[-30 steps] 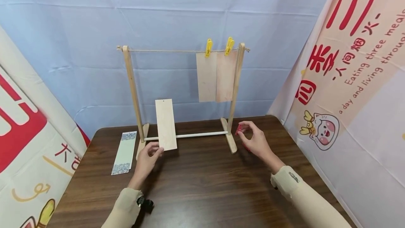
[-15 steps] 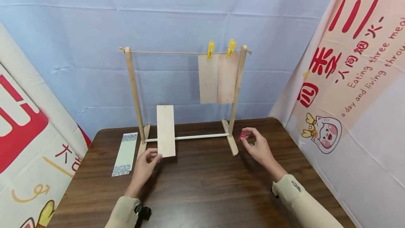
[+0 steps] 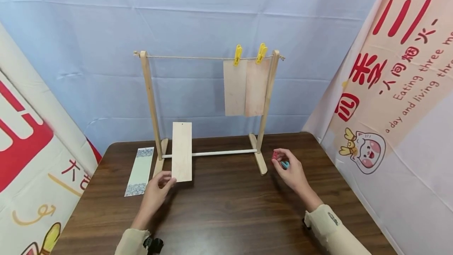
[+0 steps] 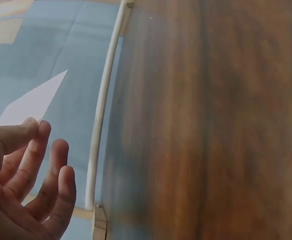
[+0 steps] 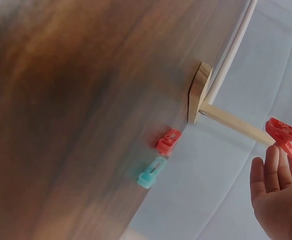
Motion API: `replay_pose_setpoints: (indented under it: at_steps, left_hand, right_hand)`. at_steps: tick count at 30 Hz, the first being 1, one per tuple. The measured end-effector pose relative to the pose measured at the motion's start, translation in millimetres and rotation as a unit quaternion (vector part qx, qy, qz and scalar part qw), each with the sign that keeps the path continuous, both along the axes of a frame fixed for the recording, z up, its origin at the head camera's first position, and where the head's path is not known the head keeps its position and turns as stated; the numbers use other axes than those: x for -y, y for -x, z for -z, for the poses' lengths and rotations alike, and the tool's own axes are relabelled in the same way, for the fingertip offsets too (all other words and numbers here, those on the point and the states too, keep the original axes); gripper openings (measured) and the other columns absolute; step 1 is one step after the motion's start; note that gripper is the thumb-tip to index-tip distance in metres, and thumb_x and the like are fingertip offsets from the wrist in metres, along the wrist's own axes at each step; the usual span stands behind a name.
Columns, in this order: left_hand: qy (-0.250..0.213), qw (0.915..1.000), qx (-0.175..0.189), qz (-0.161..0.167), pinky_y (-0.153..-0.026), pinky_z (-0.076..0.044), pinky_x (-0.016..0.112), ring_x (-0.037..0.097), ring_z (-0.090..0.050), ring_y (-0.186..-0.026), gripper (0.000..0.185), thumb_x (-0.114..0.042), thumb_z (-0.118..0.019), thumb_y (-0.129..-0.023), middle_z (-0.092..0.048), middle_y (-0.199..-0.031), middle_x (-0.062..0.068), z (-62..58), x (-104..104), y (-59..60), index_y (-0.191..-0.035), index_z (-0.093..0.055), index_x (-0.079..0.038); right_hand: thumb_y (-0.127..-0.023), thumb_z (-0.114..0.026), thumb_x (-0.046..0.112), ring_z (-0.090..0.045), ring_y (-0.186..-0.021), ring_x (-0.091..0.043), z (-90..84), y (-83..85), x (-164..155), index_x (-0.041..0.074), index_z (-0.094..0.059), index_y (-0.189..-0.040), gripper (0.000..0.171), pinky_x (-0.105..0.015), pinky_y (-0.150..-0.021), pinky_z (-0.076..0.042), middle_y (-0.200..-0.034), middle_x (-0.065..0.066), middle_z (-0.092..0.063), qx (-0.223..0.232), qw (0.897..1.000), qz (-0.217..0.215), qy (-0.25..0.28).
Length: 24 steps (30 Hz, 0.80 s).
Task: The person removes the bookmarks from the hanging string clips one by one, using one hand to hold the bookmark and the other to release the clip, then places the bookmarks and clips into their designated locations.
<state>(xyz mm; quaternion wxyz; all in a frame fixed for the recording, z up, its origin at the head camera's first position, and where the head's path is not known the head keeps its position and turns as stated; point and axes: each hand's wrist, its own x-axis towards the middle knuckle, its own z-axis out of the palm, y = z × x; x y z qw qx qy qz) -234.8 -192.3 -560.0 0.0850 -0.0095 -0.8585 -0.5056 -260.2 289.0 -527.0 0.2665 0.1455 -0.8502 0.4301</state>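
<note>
Between thumb and fingertips my left hand pinches the lower left corner of a pale wooden bookmark blank, which stands upright with a small hole at its top. My right hand holds a red clothespin by thumb and fingers, raised off the table to the right of the rack. Below it, in the right wrist view, a second red clothespin and a teal clothespin lie on the table. Two yellow clothespins fix two pale sheets to the rack's cord, at its right end.
The wooden rack stands near the table's back edge, with a white bar low across it. Left of it lie bookmarks with blue patterned ends. A blue cloth hangs behind, printed banners at the sides.
My left hand has come lower and slightly left with the wooden bookmark blank. The red clothespin in my right hand has shifted a little right and down, away from the rack.
</note>
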Motion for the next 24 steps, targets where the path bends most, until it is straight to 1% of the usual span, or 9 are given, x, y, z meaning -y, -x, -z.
replay_pose_setpoints:
  at_steps: [7, 11, 14, 19, 24]
  left_hand:
    - [-0.008, 0.9999, 0.009, 0.004, -0.074, -0.054, 0.025, 0.022, -0.075, -0.088, 0.023, -0.015, -0.076, -0.102, -0.08, -0.101, 0.009, 1.4, 7.0, -6.4, -0.122, -0.072, -0.005]
    - [-0.007, 1.0, 0.005, 0.0, -0.073, -0.054, 0.024, 0.02, -0.076, -0.087, 0.023, -0.012, -0.077, -0.102, -0.08, -0.1, 0.01, 0.7, 11.7, -10.4, -0.122, -0.072, -0.004]
    - [-0.003, 1.0, 0.003, -0.005, -0.074, -0.056, 0.023, 0.018, -0.075, -0.086, 0.023, -0.009, -0.076, -0.101, -0.08, -0.101, 0.011, 0.6, 15.1, -13.1, -0.123, -0.072, -0.003]
    - [0.005, 0.9999, 0.007, -0.008, -0.077, -0.057, 0.023, 0.017, -0.075, -0.086, 0.023, -0.008, -0.076, -0.101, -0.08, -0.103, 0.012, -0.2, 19.1, -15.4, -0.123, -0.071, -0.001]
    - [0.018, 0.9997, 0.015, -0.004, -0.078, -0.056, 0.024, 0.016, -0.075, -0.087, 0.022, -0.01, -0.076, -0.101, -0.08, -0.103, 0.011, -2.1, 23.0, -18.4, -0.121, -0.072, -0.002]
  right_hand:
    - [-0.093, -0.08, -0.006, -0.067, -0.092, -0.027, 7.0, -4.1, -3.1, -0.001, -0.067, -0.127, 0.037, -0.009, -0.084, -0.044, -0.101, -0.012, -0.072, -0.005, 1.0, 0.009, 0.011]
    - [-0.089, -0.082, -0.01, -0.067, -0.088, -0.034, 11.7, -6.5, -5.1, -0.003, -0.069, -0.126, 0.039, -0.008, -0.084, -0.044, -0.1, -0.016, -0.073, -0.027, 0.999, 0.002, 0.023]
    - [-0.087, -0.082, -0.012, -0.067, -0.087, -0.038, 15.3, -8.1, -7.2, -0.004, -0.069, -0.125, 0.041, -0.009, -0.084, -0.045, -0.099, -0.018, -0.073, -0.033, 0.999, 0.001, 0.028]
    - [-0.09, -0.081, -0.01, -0.067, -0.089, -0.033, 16.6, -11.1, -11.1, -0.004, -0.068, -0.125, 0.039, -0.012, -0.084, -0.048, -0.1, -0.015, -0.073, -0.01, 1.0, 0.01, 0.019]
    - [-0.091, -0.079, -0.01, -0.067, -0.09, -0.031, 17.4, -13.5, -14.5, -0.005, -0.067, -0.125, 0.037, -0.01, -0.084, -0.045, -0.099, -0.014, -0.072, 0.005, 1.0, 0.019, 0.007]
